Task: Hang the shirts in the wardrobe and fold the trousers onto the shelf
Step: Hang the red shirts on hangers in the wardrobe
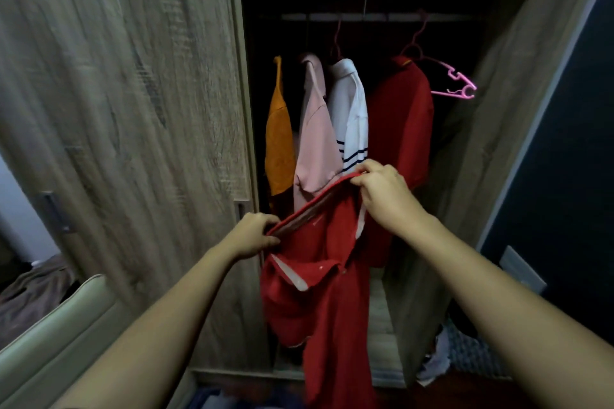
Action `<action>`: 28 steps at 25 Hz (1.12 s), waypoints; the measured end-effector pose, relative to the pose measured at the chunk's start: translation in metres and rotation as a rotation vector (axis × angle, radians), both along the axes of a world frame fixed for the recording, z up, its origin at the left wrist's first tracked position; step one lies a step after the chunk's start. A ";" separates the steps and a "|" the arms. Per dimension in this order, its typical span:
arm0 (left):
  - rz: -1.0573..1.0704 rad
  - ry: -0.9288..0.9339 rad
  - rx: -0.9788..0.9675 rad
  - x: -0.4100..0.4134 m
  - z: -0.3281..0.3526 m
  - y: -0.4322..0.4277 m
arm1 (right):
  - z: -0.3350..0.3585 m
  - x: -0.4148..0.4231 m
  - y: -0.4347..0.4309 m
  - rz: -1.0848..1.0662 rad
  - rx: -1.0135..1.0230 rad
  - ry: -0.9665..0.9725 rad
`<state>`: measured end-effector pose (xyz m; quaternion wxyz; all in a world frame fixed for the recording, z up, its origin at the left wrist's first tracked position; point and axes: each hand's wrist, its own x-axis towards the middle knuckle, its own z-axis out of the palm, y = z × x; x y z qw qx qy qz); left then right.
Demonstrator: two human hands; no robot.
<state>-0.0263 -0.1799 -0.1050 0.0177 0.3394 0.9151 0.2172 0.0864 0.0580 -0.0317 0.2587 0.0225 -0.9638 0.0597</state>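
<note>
Head view:
- Left hand (255, 234) and right hand (382, 188) each pinch one edge of a red polo shirt (319, 276), stretched taut between them. The white-trimmed collar hangs below that edge, so it looks upside down, probably held by the hem. The shirt is in front of the open wardrobe, not hung. I can't tell if a hanger is inside it.
- On the rail (382, 16): orange shirt (279, 136), pink shirt (315, 129), white striped shirt (352, 116), hung red shirt (402, 116). An empty pink hanger (455, 83) sits at the right end, tilted.

Risks:
- Both hands are busy. Reaching for the hanger leaves a one-hand grip, so the shirt could slide to the wardrobe floor (378, 309).
- Loose body fabric hangs low and could catch underfoot.
- The tilted hanger could snag the hung red shirt's shoulder when lifted off.

Room:
- The closed door (133, 93) edge is just beside the left hand, so there's little sideways room there.
- The only free rail stretch is right of the hung red shirt, near the side panel (518, 109). It's tight.
- A clothes pile (465, 349) lies low right.
</note>
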 end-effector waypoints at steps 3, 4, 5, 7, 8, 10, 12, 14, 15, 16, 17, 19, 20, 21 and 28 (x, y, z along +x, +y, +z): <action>0.226 -0.002 0.382 -0.003 0.009 0.005 | -0.003 0.011 0.027 -0.180 -0.087 -0.013; 0.281 0.067 0.487 -0.004 0.018 0.010 | -0.009 0.014 0.035 -0.223 -0.102 -0.065; 0.296 0.130 0.526 -0.005 0.025 0.016 | -0.016 0.017 0.041 -0.254 -0.119 -0.112; 0.212 0.244 0.298 -0.003 0.029 0.026 | -0.028 0.023 0.050 -0.301 -0.186 -0.135; 0.146 0.270 0.124 -0.003 0.028 0.027 | -0.032 0.027 0.053 -0.322 -0.223 -0.116; 0.102 0.192 0.146 -0.005 0.032 0.029 | -0.037 0.035 0.061 -0.340 -0.267 -0.084; 0.089 0.089 0.360 -0.010 0.041 0.036 | -0.037 0.040 0.065 -0.332 -0.248 -0.078; 0.008 -0.027 0.372 -0.012 0.044 0.047 | -0.034 0.042 0.070 -0.337 -0.270 -0.109; -0.046 -0.062 0.330 -0.011 0.043 0.054 | -0.034 0.043 0.074 -0.354 -0.317 -0.138; -0.080 -0.062 0.288 -0.011 0.039 0.062 | -0.036 0.045 0.078 -0.375 -0.363 -0.157; -0.097 -0.052 0.274 -0.012 0.037 0.069 | -0.038 0.046 0.083 -0.388 -0.396 -0.165; -0.103 -0.095 0.328 -0.022 0.039 0.084 | -0.035 0.046 0.094 -0.389 -0.426 -0.143; -0.114 -0.150 0.376 -0.026 0.045 0.091 | -0.028 0.042 0.100 -0.372 -0.421 -0.121; -0.130 -0.208 0.436 -0.028 0.052 0.101 | -0.019 0.036 0.107 -0.346 -0.398 -0.100; -0.176 0.017 0.632 -0.043 0.129 0.223 | 0.048 -0.003 0.144 -0.250 0.005 -0.146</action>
